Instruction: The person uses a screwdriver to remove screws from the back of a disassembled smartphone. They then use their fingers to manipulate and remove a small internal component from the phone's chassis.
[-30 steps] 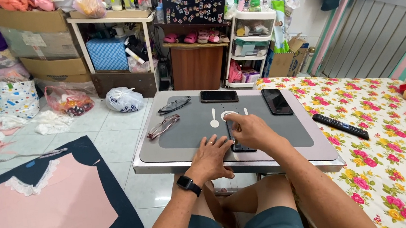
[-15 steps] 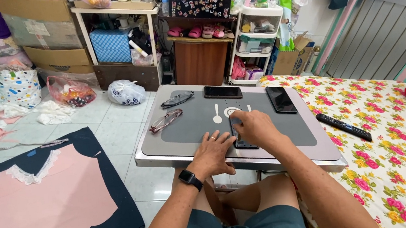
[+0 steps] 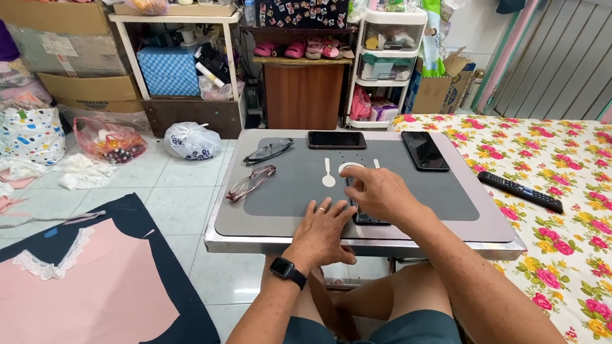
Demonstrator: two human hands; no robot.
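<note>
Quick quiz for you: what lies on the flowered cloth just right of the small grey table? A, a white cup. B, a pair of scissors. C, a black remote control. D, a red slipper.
C: a long black remote control lies on the flowered cloth, just off the right edge of the small grey table, while both hands work on the tabletop.
</note>
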